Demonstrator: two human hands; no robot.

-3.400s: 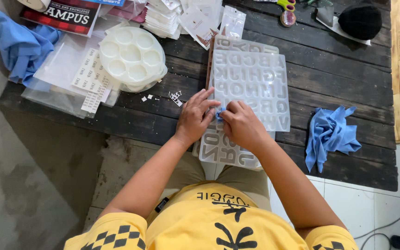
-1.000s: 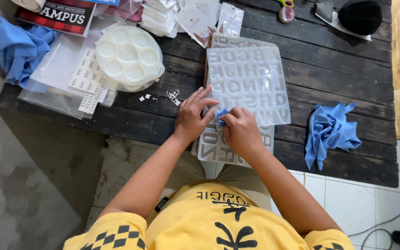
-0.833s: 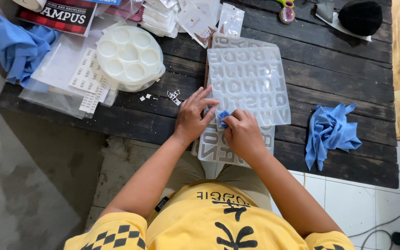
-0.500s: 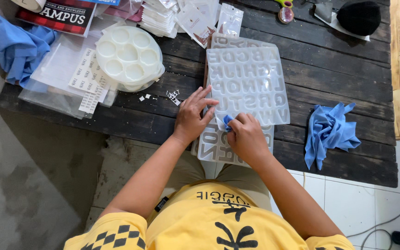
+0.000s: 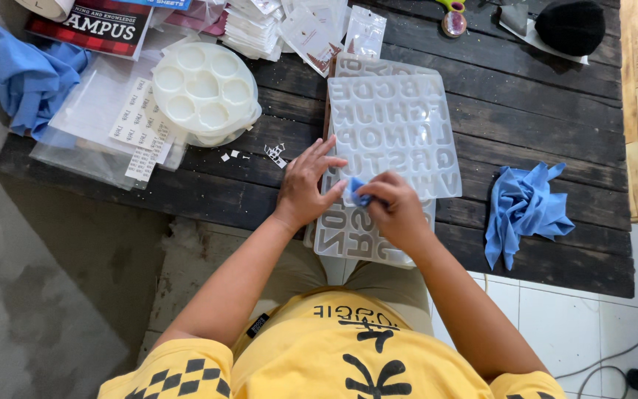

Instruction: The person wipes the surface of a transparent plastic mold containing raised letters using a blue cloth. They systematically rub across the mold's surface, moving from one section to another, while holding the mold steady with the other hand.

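Observation:
Two clear silicone letter moulds lie stacked on the dark wooden table [image 5: 526,89]. The upper letter mould [image 5: 396,133] overlaps the lower letter mould [image 5: 348,240], which hangs over the table's near edge. My left hand [image 5: 306,185] rests flat with spread fingers on the left edge of the moulds. My right hand [image 5: 396,210] pinches a small blue piece of cloth [image 5: 356,192] against the mould surface, right next to my left fingertips.
A white round palette mould [image 5: 204,92] sits on plastic sheets at the left. A crumpled blue cloth [image 5: 526,210] lies to the right, another blue cloth [image 5: 27,70] at the far left. Packets, a magazine, a black object and small white scraps [image 5: 275,154] lie further back.
My right hand with the blue cloth has shifted slightly down and to the right over the mould. My left hand has stayed in place, holding the moulds.

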